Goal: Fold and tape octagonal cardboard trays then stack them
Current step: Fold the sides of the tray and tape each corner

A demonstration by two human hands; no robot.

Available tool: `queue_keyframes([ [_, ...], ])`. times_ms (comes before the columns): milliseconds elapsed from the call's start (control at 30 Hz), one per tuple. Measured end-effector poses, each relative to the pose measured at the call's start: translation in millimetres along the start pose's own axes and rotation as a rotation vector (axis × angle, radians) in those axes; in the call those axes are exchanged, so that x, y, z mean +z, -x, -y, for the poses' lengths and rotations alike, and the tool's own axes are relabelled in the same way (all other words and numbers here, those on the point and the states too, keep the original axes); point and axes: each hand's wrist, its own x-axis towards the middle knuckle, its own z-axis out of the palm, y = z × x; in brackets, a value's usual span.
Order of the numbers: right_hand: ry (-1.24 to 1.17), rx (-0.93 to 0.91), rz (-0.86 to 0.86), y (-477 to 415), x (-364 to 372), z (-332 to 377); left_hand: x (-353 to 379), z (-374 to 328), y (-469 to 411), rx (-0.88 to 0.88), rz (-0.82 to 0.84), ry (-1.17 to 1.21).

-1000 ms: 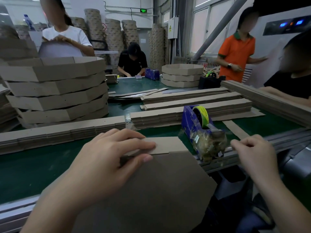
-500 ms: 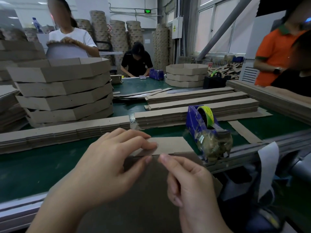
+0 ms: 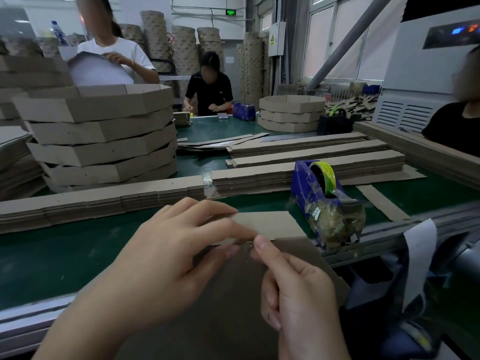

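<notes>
My left hand [image 3: 168,255] pinches the cardboard tray [image 3: 233,307] flap; my right hand [image 3: 298,289] pinches clear tape [image 3: 245,244] (barely visible) against it.

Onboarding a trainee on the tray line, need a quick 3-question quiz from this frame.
1. True or false: the right hand rests on the blue tape dispenser.
2. How many brown octagonal cardboard trays are in the far stack?
3. The left hand grips: A) yellow-green tape roll B) brown cardboard flap C) phone
Key: 1 false, it pinches clear tape at the flap; 2 three; 3 B.
</notes>
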Motion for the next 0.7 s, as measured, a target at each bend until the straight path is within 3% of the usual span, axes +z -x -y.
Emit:
queue_keyframes([
  [233,0.154,-0.015,0.204,-2.9,-11.8,4.2,-5.5,-1.9,-5.6,-0.125,-0.01,0.084],
  [367,0.214,-0.038,0.238,-3.6,-15.1,7.1,5.8,-16.0,-17.5,-0.167,-0.132,-0.052],
  [567,0.304,-0.023,0.227,-8.2,-20.5,13.8,11.5,-14.3,-19.3,-0.101,-0.195,-0.052],
  [700,0.537,-0.017,0.256,-12.0,-27.5,10.0,11.8,-11.3,-18.5,-0.119,-0.211,-0.046],
])
